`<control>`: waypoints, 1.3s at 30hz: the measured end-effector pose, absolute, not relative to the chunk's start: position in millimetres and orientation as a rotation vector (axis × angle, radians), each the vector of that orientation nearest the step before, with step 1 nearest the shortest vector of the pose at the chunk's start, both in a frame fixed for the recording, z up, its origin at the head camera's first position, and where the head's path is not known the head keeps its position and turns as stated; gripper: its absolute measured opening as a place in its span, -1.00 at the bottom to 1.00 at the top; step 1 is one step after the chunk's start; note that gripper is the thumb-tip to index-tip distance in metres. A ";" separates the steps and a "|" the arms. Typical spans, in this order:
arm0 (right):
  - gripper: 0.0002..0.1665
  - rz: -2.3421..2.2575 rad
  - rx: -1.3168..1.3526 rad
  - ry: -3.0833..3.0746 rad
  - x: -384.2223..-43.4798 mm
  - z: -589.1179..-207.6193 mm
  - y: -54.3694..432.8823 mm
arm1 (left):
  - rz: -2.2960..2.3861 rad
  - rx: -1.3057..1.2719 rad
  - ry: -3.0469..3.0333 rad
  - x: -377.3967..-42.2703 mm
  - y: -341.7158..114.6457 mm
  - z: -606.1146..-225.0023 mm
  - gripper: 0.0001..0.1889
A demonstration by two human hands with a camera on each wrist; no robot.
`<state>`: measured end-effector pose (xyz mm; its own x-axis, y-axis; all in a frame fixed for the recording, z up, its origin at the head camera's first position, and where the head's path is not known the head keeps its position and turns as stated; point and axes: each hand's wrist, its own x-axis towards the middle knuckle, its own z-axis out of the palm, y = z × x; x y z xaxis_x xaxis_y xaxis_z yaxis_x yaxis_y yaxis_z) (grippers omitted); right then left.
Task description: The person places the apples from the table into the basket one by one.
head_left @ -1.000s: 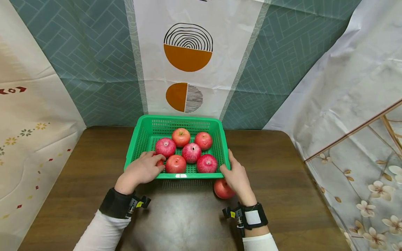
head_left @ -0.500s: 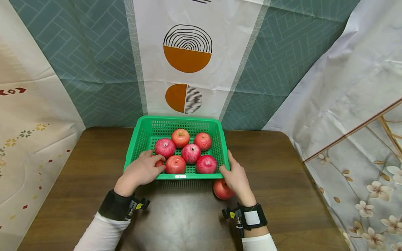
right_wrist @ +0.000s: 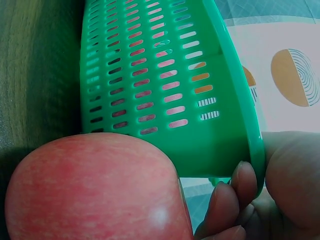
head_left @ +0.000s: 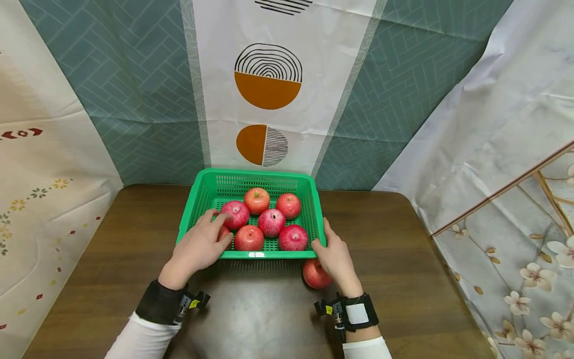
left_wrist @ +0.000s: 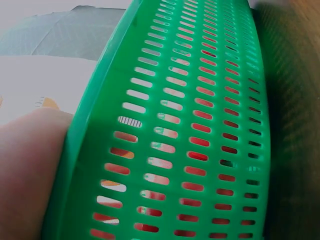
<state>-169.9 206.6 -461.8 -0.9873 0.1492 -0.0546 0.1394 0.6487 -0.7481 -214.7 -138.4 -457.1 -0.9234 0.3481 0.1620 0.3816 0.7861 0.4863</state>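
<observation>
A green plastic basket [head_left: 264, 255] with slotted walls holds several red apples [head_left: 249, 238]. My left hand [head_left: 199, 245] reaches over its front left corner, thumb and fingers spread either side of an apple [head_left: 223, 235] that they partly cover. In the left wrist view, part of that hand lies across the basket rim [left_wrist: 82, 115]. My right hand [head_left: 334, 254] grips the front right corner, thumb over the rim and fingertips [right_wrist: 244, 180] bent beneath it. Another apple [head_left: 315, 275] sits outside, in front of that corner, close by the right hand.
The basket stands on a dark wooden table [head_left: 385, 279], near its back edge. Behind hangs a patterned cloth [head_left: 148, 99]; a pale floral cloth [head_left: 515, 209] closes off the right side. Both wrists wear black straps [head_left: 159, 301] with small cameras.
The left hand's fingers have lifted and spread wider from the thumb around the corner apple. The right hand keeps its grip on the basket corner. The head view has tilted slightly.
</observation>
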 end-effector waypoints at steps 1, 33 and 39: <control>-0.08 1.290 -0.251 -2.843 -170.2 -461.9 206.3 | -0.829 -0.601 -2.881 -214.9 -139.0 -458.6 -0.46; -0.07 1.298 -0.237 -2.848 -172.2 -463.6 201.5 | -1.700 0.323 -2.484 -219.2 -188.0 -463.6 -0.31; -0.09 1.316 -0.252 -2.825 -170.0 -463.8 207.2 | -1.715 0.262 -2.552 -221.8 -189.8 -461.7 -0.30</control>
